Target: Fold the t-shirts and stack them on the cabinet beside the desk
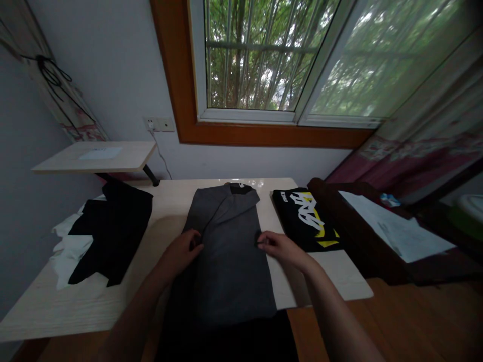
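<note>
A dark grey T-shirt [232,261] lies lengthwise in front of me, its sides turned in to make a long strip. Its collar, with a black patch inside, points toward the window, and the near end reaches the table's front edge. My left hand [184,251] has its thumb and fingers curled together on the shirt's left edge. On the opposite edge, my right hand [277,246] pinches a small dark bit of the fabric. Some creases run diagonally below the collar.
A folded black shirt [305,218] with white and yellow print lies on the table [151,261] at right. Black clothing [121,226] over white cloth [62,256] is heaped at left, near a raised shelf [132,151]. Papers [392,226] rest on dark furniture beyond.
</note>
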Demonstrator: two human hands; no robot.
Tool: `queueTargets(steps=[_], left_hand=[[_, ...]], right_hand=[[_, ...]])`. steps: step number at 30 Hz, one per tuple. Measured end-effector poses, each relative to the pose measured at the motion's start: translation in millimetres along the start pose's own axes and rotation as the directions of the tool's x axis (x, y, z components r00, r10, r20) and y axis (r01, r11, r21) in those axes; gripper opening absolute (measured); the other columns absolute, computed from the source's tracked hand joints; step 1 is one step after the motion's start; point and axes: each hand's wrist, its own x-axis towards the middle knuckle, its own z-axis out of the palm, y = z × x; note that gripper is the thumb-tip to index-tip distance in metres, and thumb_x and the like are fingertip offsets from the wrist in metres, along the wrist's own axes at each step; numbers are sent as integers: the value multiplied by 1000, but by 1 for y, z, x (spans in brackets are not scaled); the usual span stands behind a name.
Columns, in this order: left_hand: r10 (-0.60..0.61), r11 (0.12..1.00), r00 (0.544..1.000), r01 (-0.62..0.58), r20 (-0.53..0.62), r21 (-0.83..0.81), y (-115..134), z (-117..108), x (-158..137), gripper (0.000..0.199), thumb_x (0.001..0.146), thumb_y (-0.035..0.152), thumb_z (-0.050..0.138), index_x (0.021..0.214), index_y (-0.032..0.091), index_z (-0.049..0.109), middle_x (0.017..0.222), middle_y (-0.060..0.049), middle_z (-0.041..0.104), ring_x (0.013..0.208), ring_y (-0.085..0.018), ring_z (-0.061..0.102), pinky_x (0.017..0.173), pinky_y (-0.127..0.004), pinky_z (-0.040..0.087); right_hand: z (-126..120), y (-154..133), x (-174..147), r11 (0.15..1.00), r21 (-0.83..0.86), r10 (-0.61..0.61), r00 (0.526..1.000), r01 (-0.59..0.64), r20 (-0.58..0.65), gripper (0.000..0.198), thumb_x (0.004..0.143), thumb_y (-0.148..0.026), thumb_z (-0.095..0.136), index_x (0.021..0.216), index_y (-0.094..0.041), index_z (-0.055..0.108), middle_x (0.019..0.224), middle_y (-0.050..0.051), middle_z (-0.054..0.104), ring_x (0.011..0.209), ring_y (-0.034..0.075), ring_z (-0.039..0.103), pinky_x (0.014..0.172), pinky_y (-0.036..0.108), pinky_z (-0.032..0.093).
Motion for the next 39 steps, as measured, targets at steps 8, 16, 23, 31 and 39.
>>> queueTargets(steps=[8, 16, 23, 31, 39], left_hand=[[148, 987, 937, -122, -315, 100, 8, 26, 45, 24, 90, 34, 63, 108, 20, 66, 112, -11, 65, 109, -27, 58, 102, -43, 44], [203, 972, 921, -149, -332, 180, 11, 43, 58, 16, 93, 27, 59, 106, 22, 66, 108, -8, 66, 105, -25, 59, 99, -40, 47], [167, 984, 922, -135, -350, 114, 1, 49, 61, 14, 94, 25, 57, 103, 21, 66, 103, -8, 67, 100, -24, 61, 94, -38, 48], [95, 995, 928, -87, -361, 40, 2, 47, 61, 12, 92, 21, 56, 101, 22, 63, 97, -6, 66, 92, -21, 62, 85, -35, 49], [78, 997, 926, -76, -369, 20, 1, 47, 61, 7, 91, 21, 54, 96, 21, 59, 95, -5, 65, 86, -19, 61, 81, -32, 47]], right_hand=[[-16, 0, 100, 952, -272, -269, 808, 141, -524, 25, 91, -33, 57, 108, -19, 70, 104, 10, 67, 96, 24, 62, 93, 39, 49], [-19, -16, 165, 886, -448, -308, 873, 118, -379, 40, 94, -30, 60, 132, -18, 62, 118, 12, 69, 113, 26, 59, 106, 42, 42], [-19, -26, 193, 944, -286, -265, 897, 166, -354, 43, 86, -19, 64, 130, -22, 64, 105, 5, 71, 98, 21, 64, 95, 36, 48], [-13, -19, 228, 985, -52, -168, 887, 162, -431, 42, 86, -28, 61, 128, -20, 62, 99, 1, 71, 89, 16, 65, 86, 30, 51], [0, -31, 227, 954, -201, -294, 838, 224, -461, 27, 90, -20, 58, 114, -22, 71, 115, 6, 70, 113, 22, 58, 107, 38, 40]])
